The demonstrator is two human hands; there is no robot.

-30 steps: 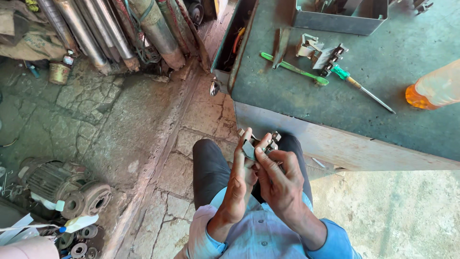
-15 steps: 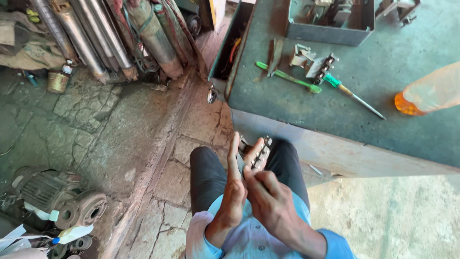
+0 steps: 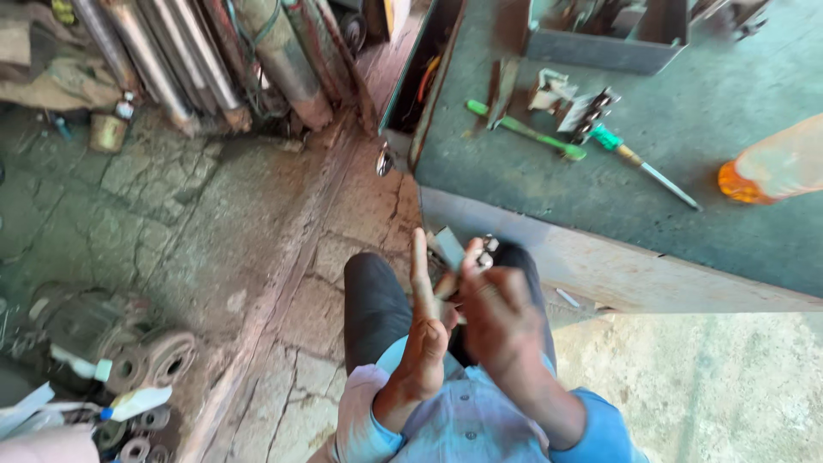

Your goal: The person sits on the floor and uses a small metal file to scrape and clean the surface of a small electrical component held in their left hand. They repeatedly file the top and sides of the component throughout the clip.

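holding a small metal part (image 3: 467, 253) up over the lap, near the tabletop (image 3: 686, 171) edge. left hand (image 3: 424, 326) fingers straight, edge-on; right hand (image 3: 497, 321) curled across it, fingertips pinching the part from that side. motion blur, so the exact grip can't be told. risk as i judge it: part sits only at the fingertips, a slip would drop it to the cracked stone floor (image 3: 214, 240). green-handled screwdriver (image 3: 639, 163) and orange bottle (image 3: 776, 163) lie far on the tabletop.
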